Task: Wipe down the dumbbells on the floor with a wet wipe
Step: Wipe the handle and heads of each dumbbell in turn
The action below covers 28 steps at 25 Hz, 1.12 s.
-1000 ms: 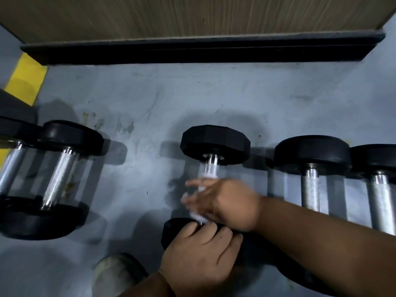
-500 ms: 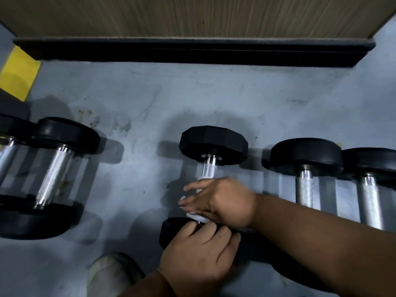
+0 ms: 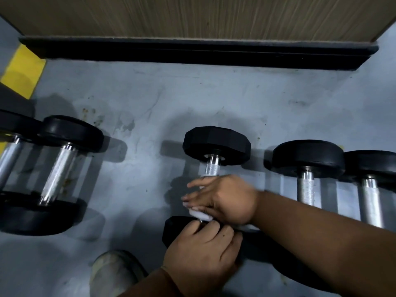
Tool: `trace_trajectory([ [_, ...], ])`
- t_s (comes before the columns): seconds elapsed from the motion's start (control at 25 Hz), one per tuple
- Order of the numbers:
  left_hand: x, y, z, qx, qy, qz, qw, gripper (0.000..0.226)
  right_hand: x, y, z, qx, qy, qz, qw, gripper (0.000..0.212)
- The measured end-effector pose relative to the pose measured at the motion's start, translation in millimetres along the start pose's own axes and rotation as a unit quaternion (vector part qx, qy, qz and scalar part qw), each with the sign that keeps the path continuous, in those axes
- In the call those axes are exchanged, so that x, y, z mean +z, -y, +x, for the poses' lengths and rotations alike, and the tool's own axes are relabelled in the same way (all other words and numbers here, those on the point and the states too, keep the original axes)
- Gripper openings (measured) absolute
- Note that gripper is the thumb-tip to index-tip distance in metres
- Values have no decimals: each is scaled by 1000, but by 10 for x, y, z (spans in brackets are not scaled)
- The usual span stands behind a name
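From the head camera, looking down, the middle dumbbell [image 3: 215, 151] lies on the grey floor [image 3: 192, 99] with one black end far from the person and the other black end close to them. The right hand [image 3: 225, 199] comes in from the right side, its arm stretched across the picture. Its fingers are curled over the shiny metal bar of this dumbbell, pressing a white wet wipe [image 3: 199, 214] around the bar. The wipe sits on the near part of the bar, just above the close black end, and a bit of it pokes out under the fingers. The far part of the bar is bare and shows its bumpy grip. This hand looks a little blurry. The left hand [image 3: 205, 251] comes up from the bottom of the picture. It rests on top of the close black end, with its fingers bent down over the edge to hold it. The two hands are almost touching. To the right lie two more dumbbells [image 3: 308, 168], side by side. To the left lie two other dumbbells [image 3: 62, 168], also side by side. A shoe [image 3: 111, 273] shows at the bottom, just left of the left arm. At the top runs a black strip [image 3: 192, 52] under a wooden wall [image 3: 192, 16]. A yellow patch [image 3: 23, 71] is on the floor at the far left.
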<state>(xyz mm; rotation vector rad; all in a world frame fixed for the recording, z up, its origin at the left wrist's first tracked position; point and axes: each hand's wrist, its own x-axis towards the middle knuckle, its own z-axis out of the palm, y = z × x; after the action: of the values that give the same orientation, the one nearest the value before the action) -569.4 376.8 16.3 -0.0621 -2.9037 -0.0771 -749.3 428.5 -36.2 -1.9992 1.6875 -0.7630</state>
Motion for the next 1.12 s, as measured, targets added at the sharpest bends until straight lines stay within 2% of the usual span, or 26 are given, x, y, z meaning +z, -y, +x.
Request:
trace_trajectory([
  [0.04,-12,-12,3,8,2,-2,1000,28,-38,-81,59,13,-14,-17,1000,31],
  [0.16,-37,-20,-4,13,5,-4,1000,31,-20,-193,142,82,-131,-39,987,30],
  [0.2,-32,-26,-4,12,5,-2,1000,30,32,-132,108,93,-143,-36,985,30],
  [0.32,-1,-57,0,4,10,3,1000,26,142,114,-53,37,-71,-9,997,26],
  [0.44,15,-70,15,-5,18,-5,1000,24,30,-14,12,2,-23,-16,1000,25],
  [0.64,-4,-73,32,-15,46,-24,999,18,-29,-131,80,80,-142,-61,985,28],
  [0.8,37,-118,47,-12,41,-1,999,18,135,95,-94,27,-43,-34,998,22],
  [0.92,22,-121,62,-24,36,-7,999,21,-9,-47,-17,-23,-6,-82,996,30],
  [1.0,-7,-103,52,-20,38,-37,998,23,-91,-140,86,23,-33,-120,992,32],
  [1.08,-22,-89,31,-4,34,-36,999,23,-69,-118,97,92,-78,-116,986,33],
  [1.12,-9,-82,28,-1,33,-31,999,22,-12,-67,63,102,-77,-109,986,33],
])
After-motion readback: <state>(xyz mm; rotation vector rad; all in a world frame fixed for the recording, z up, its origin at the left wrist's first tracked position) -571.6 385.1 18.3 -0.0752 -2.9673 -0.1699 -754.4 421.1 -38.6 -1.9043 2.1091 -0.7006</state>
